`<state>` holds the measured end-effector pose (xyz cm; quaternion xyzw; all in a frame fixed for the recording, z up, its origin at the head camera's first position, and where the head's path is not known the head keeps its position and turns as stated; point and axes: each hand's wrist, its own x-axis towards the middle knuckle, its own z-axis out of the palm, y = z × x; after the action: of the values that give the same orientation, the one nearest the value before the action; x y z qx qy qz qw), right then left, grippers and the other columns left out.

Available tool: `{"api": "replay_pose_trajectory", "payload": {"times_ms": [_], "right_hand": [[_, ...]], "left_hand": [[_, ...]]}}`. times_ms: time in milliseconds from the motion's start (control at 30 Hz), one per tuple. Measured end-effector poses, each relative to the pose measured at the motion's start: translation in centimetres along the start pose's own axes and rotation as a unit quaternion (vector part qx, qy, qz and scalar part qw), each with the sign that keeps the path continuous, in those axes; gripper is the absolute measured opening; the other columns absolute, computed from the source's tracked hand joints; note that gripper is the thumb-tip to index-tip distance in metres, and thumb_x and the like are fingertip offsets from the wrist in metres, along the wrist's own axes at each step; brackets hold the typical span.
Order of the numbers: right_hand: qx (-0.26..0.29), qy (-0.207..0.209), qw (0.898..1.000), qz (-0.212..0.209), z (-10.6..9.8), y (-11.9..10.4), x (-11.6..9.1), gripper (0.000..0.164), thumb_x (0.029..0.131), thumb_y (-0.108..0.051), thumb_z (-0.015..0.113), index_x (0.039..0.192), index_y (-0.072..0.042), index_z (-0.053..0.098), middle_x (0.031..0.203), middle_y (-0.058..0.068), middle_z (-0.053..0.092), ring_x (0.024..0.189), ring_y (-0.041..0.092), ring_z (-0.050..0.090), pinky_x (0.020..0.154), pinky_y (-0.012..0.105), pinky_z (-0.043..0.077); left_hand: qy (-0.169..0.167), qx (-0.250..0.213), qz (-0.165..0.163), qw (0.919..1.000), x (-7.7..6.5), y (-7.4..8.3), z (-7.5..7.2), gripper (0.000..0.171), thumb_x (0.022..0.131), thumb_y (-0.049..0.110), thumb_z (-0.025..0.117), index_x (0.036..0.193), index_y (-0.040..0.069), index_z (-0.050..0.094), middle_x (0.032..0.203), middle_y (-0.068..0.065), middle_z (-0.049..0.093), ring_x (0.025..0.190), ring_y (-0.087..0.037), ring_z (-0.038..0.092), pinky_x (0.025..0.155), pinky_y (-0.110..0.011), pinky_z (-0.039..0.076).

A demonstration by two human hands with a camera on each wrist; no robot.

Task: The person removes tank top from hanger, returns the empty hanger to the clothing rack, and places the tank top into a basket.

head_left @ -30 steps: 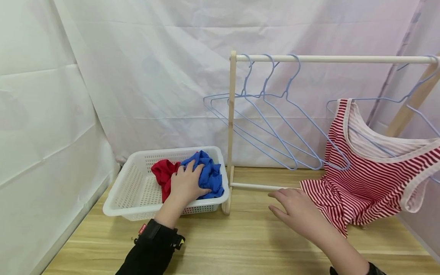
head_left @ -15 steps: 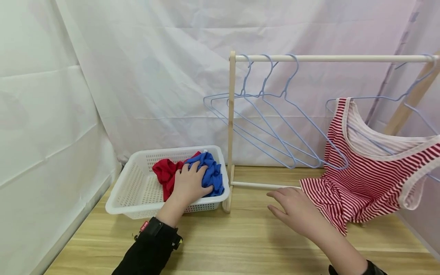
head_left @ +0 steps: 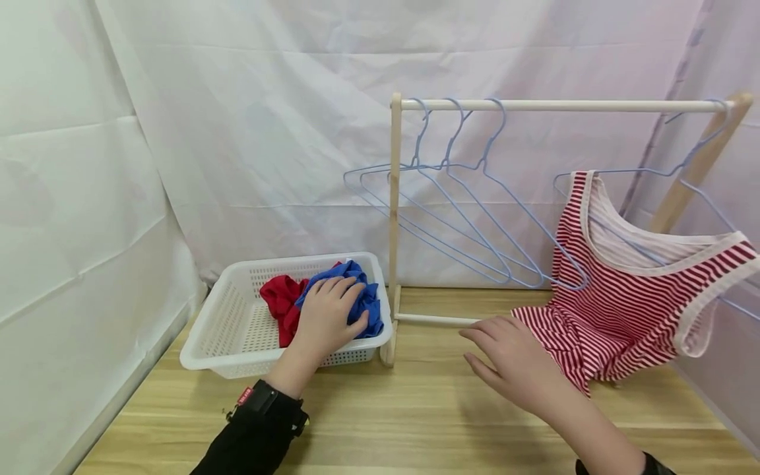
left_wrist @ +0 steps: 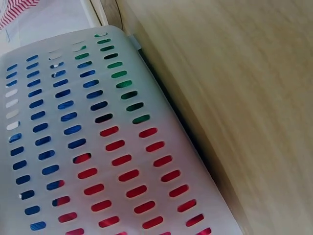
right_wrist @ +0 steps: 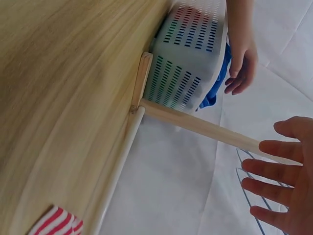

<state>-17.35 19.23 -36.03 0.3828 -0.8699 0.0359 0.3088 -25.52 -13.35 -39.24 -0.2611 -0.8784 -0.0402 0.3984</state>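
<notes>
My left hand [head_left: 325,316] is over the white basket [head_left: 208,349], its fingers spread and loosely bent against a crumpled blue cloth [head_left: 369,310]. A red cloth [head_left: 280,295] lies left of the blue one. In the right wrist view the left hand [right_wrist: 243,63] hangs by the basket's rim, with blue fabric [right_wrist: 215,90] bulging beside it. My right hand [head_left: 513,363] hovers above the table, fingers apart and holding nothing. It is nearest to a red-and-white striped tank top [head_left: 629,316] on a hanger. Through the basket's holes, green shows too.
A wooden rack [head_left: 394,231] with a white top rail [head_left: 564,105] stands right of the basket. Several blue hangers [head_left: 475,198] hang from it. A lower white bar [head_left: 436,319] runs near the wooden table [head_left: 380,422]. White sheeting [head_left: 267,132] covers the back and sides.
The blue cloth in the basket has shifted slightly under my left hand, and more of it now spreads left over the red cloth. My right hand stays nearly still. The head view has turned slightly.
</notes>
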Motion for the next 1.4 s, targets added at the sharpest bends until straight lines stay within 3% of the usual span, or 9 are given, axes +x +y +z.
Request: {"api": "replay_pose_trajectory", "payload": {"times_ms": [167,400,567,733,933,1100,1233,1400], "right_hand": [[0.001,0.029,0.999,-0.023,-0.8,0.0,-0.1,0.033,0.081,-0.029,0.059,0.109,-0.011,0.058,0.1,0.001,0.059,0.098,0.019,0.051,0.09,0.047,0.038],[-0.021,0.134,0.987,-0.083,-1.7,0.4,-0.7,0.034,0.089,-0.032,0.043,0.105,-0.008,0.061,0.098,0.006,0.061,0.094,0.025,0.054,0.085,0.049,0.039],[-0.045,0.189,0.973,-0.122,-2.5,1.3,-1.4,0.034,0.09,-0.029,0.043,0.104,-0.005,0.062,0.098,0.012,0.062,0.093,0.031,0.055,0.089,0.047,0.035],[-0.074,0.203,0.967,-0.135,-3.3,3.2,-2.8,0.034,0.089,-0.03,0.044,0.094,-0.004,0.065,0.092,0.013,0.063,0.088,0.034,0.056,0.083,0.051,0.037],[-0.112,0.173,0.973,-0.105,-4.3,6.3,-4.8,0.039,0.089,-0.034,0.041,0.09,-0.003,0.064,0.088,0.014,0.062,0.085,0.036,0.054,0.077,0.054,0.038],[-0.157,0.173,0.971,-0.052,-5.7,8.7,-5.8,0.043,0.088,-0.037,0.039,0.091,-0.002,0.063,0.088,0.017,0.06,0.085,0.04,0.051,0.076,0.059,0.037],[-0.193,0.206,0.959,0.001,-6.9,10.2,-6.4,0.045,0.086,-0.039,0.038,0.091,-0.001,0.061,0.09,0.021,0.058,0.086,0.044,0.05,0.079,0.063,0.035],[-0.227,0.267,0.934,0.064,-7.9,11.6,-7.3,0.047,0.084,-0.04,0.037,0.093,0.0,0.06,0.097,0.023,0.059,0.093,0.045,0.048,0.083,0.064,0.033]], "left_hand": [[0.058,-0.034,0.045,0.9968,0.1,0.5,-1.0,0.037,0.079,0.034,0.059,0.111,0.014,0.059,0.107,-0.005,0.061,0.1,-0.021,0.053,0.085,-0.042,0.046],[0.138,-0.058,0.098,0.9838,0.9,1.8,-3.2,0.029,0.078,0.027,0.059,0.1,0.01,0.064,0.094,-0.004,0.064,0.086,-0.018,0.058,0.071,-0.036,0.052],[0.165,-0.055,0.137,0.9753,1.1,2.8,-4.3,0.027,0.079,0.028,0.056,0.096,0.01,0.065,0.088,-0.005,0.065,0.078,-0.017,0.059,0.065,-0.033,0.053],[0.176,-0.046,0.158,0.9706,1.3,3.3,-4.9,0.026,0.082,0.029,0.05,0.092,0.01,0.066,0.086,-0.004,0.065,0.075,-0.016,0.058,0.063,-0.031,0.053],[0.173,-0.043,0.161,0.9708,1.7,3.5,-5.0,0.026,0.082,0.029,0.05,0.091,0.011,0.067,0.085,-0.003,0.065,0.074,-0.016,0.058,0.063,-0.03,0.053],[0.163,-0.041,0.163,0.9723,2.1,3.7,-4.5,0.026,0.082,0.03,0.05,0.09,0.012,0.067,0.085,-0.003,0.064,0.074,-0.015,0.057,0.063,-0.029,0.053],[0.147,-0.042,0.165,0.9744,2.4,3.9,-4.1,0.028,0.083,0.033,0.05,0.09,0.012,0.066,0.084,-0.003,0.063,0.073,-0.015,0.056,0.061,-0.029,0.053],[0.138,-0.039,0.164,0.976,2.8,4.2,-3.8,0.028,0.083,0.034,0.05,0.089,0.013,0.066,0.083,-0.002,0.063,0.073,-0.014,0.056,0.06,-0.028,0.052]]}}
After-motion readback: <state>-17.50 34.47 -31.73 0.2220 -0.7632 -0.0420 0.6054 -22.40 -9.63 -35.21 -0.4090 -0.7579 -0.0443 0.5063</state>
